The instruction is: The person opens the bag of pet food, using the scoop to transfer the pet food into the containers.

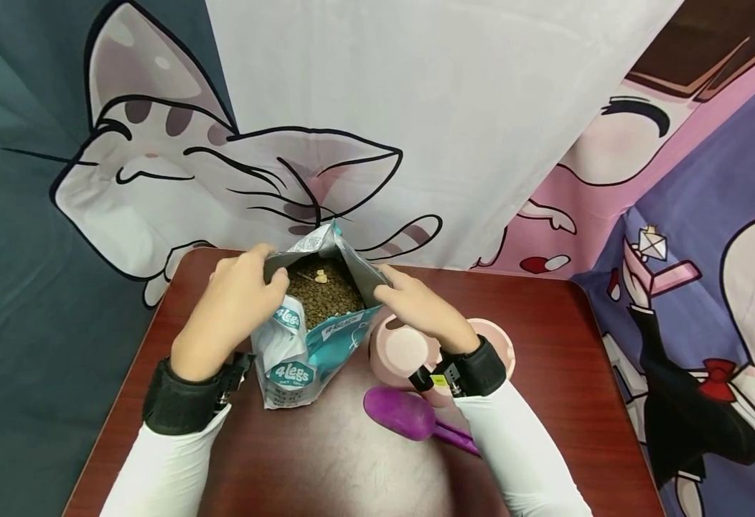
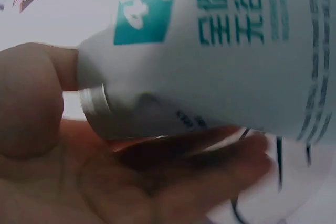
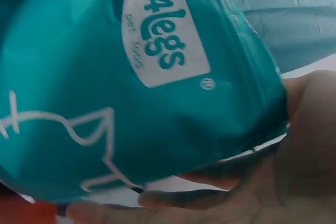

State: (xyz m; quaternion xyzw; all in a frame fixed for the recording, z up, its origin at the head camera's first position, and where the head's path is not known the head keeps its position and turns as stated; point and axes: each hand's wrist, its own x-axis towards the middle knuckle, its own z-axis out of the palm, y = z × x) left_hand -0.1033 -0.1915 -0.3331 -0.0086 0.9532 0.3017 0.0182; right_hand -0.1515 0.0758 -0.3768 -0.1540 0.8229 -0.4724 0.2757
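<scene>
A teal and white bag of pet food [image 1: 345, 345] stands upright on the table with its mouth wide apart. Small brown kibble [image 1: 326, 294] shows inside, with a pale yellowish bit lying on top. My left hand [image 1: 232, 301] holds the bag's left rim, thumb over the edge; in the left wrist view its fingers lie along the pale side panel [image 2: 157, 87]. On the opposite rim, my right hand [image 1: 419, 305] pinches the edge. The right wrist view has the teal face [image 3: 157, 108] with the fingers beneath it, partly hidden.
Right of the bag is a pink container [image 1: 406, 352], with another round pink piece [image 1: 502, 345] partly behind my right wrist. A purple scoop [image 1: 400, 413] lies in front of them. Printed cloth [image 1: 481, 86] hangs behind the brown table [image 1: 545, 316].
</scene>
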